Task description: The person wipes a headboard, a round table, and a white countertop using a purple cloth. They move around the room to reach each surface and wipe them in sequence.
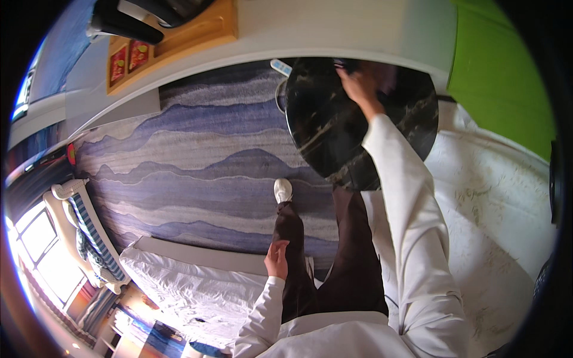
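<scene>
A round black marbled tabletop (322, 121) with pale veins stands in front of me, its far edge by a white counter. My right hand (360, 89) reaches over its far part, fingers at a small dark item (344, 65) near the far edge; whether they grip it cannot be made out. Over my left thigh hangs my left hand (277, 259), its fingers loosely bent, with nothing visible in it. A white remote or power strip with blue markings (281, 67) lies just left of the tabletop's far edge.
A wooden tray (197, 40) with red packets (138, 54) rests on the white counter (313, 31). A green panel (497, 76) is at far right, above pale patterned fabric (483, 201). Behind left stand a bed with white sheets (192, 291) and a cushioned bench (94, 237).
</scene>
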Demonstrator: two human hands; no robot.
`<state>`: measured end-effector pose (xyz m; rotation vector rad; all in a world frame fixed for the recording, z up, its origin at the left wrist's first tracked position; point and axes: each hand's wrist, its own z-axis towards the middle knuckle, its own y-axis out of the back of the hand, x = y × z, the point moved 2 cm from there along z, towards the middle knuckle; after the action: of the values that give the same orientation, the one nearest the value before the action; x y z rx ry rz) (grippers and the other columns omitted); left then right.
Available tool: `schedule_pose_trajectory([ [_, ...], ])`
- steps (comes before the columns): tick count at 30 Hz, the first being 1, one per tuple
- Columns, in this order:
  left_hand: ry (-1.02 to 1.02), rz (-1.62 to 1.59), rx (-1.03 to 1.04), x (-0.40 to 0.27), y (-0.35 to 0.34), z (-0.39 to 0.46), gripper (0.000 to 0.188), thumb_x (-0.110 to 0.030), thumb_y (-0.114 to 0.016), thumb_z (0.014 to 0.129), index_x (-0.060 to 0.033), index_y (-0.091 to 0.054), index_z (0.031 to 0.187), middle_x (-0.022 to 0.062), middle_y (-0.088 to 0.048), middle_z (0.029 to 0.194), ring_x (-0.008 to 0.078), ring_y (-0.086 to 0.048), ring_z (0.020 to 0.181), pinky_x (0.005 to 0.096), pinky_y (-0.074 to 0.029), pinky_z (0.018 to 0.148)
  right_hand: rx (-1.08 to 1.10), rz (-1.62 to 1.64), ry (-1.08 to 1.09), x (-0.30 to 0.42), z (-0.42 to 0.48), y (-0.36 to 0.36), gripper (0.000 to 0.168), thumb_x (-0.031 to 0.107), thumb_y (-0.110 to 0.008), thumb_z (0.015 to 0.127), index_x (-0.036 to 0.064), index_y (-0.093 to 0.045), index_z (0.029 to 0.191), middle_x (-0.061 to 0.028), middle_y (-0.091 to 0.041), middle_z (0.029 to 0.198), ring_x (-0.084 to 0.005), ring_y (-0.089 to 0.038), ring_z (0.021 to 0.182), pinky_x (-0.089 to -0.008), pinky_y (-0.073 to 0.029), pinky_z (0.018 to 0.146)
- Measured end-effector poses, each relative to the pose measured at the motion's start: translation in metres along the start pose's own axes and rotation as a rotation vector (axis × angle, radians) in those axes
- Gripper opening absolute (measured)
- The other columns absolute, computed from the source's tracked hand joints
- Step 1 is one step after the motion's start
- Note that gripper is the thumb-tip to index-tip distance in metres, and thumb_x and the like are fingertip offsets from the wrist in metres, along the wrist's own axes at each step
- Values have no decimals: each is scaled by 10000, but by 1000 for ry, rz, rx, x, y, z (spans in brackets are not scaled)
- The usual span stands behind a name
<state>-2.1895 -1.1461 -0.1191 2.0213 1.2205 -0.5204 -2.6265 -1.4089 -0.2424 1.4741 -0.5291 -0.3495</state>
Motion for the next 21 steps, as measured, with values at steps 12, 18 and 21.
schedule_pose_trajectory([
  [12, -639, 472, -172, -158, -84, 186, 500, -166, -494, 858, 52, -325, 1274, 235, -371, 1298, 384, -347, 1193, 430, -280, 1000, 377, 353, 177, 29, -281, 64, 739, 71, -664, 587, 330, -489, 1257, -57, -261, 1445, -320, -196, 1339, -556, -131, 1035],
  [18, -812, 698, -431, -183, -164, 246, 638, -266, -443, 891, 71, -169, 1358, 258, -272, 1375, 394, -287, 1255, 435, -257, 1033, 153, 162, 50, -83, -259, 58, 681, 47, -600, 660, 297, -472, 1280, -138, -211, 1455, -385, -176, 1330, -566, -159, 1020],
  [21, -788, 566, -335, -179, -165, 248, 656, -335, -402, 907, 42, -140, 1376, 241, -271, 1387, 387, -275, 1268, 426, -243, 1044, 8, 182, -96, -99, -192, 48, 509, 293, -561, 828, 294, -427, 1319, -152, -187, 1458, -425, -168, 1310, -598, -163, 989],
])
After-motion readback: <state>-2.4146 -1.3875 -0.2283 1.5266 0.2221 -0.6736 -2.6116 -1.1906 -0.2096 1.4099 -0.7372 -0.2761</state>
